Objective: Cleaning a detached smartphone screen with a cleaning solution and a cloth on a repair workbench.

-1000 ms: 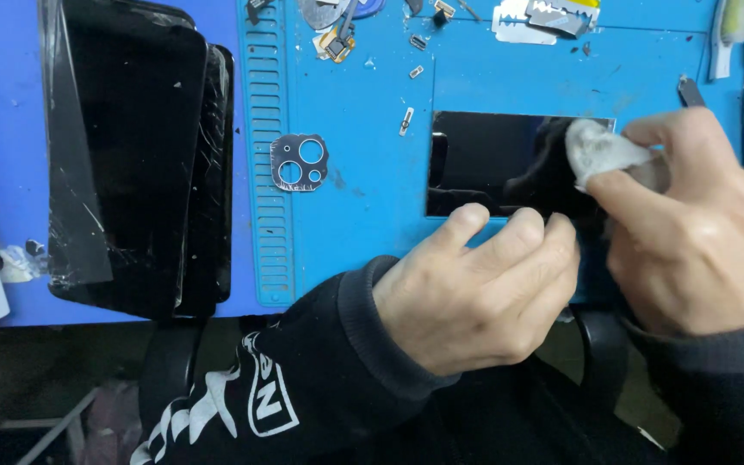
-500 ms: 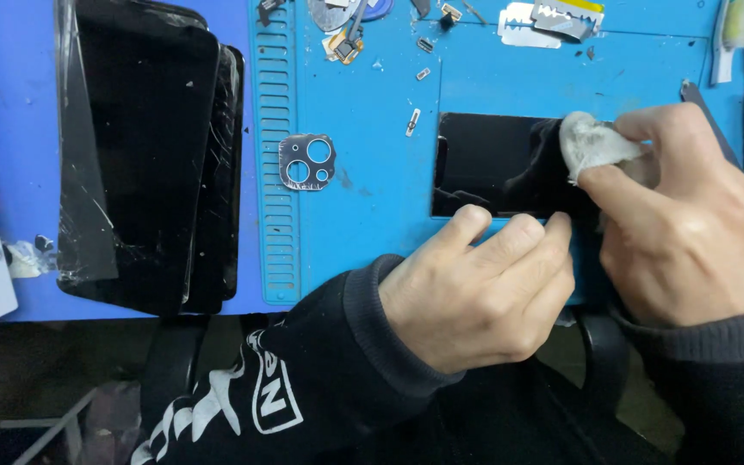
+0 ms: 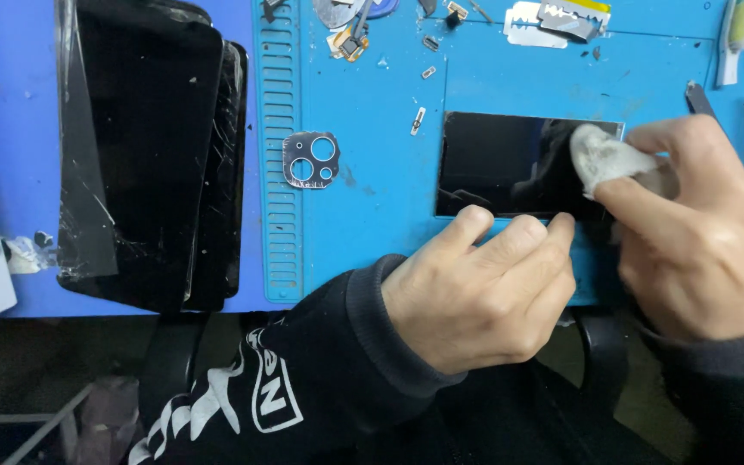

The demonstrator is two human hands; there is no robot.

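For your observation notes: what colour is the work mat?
Blue; the work mat shows best in the head view.

— Bright blue mat (image 3: 372, 198) all across, and that panel (image 3: 501, 164) on it is glossy black.

— White wad of cloth (image 3: 604, 159) against the black. See the sleeve (image 3: 303, 379)?

— Black, with a white printed pattern. The stacked screens (image 3: 148, 146) are black too, streaked with pale cracks.

— And the camera frame (image 3: 311, 160), dull grey.

Both bare hands emerge from dark knit-cuffed sleeves, the left sleeve (image 3: 243, 405) bearing white lettering.
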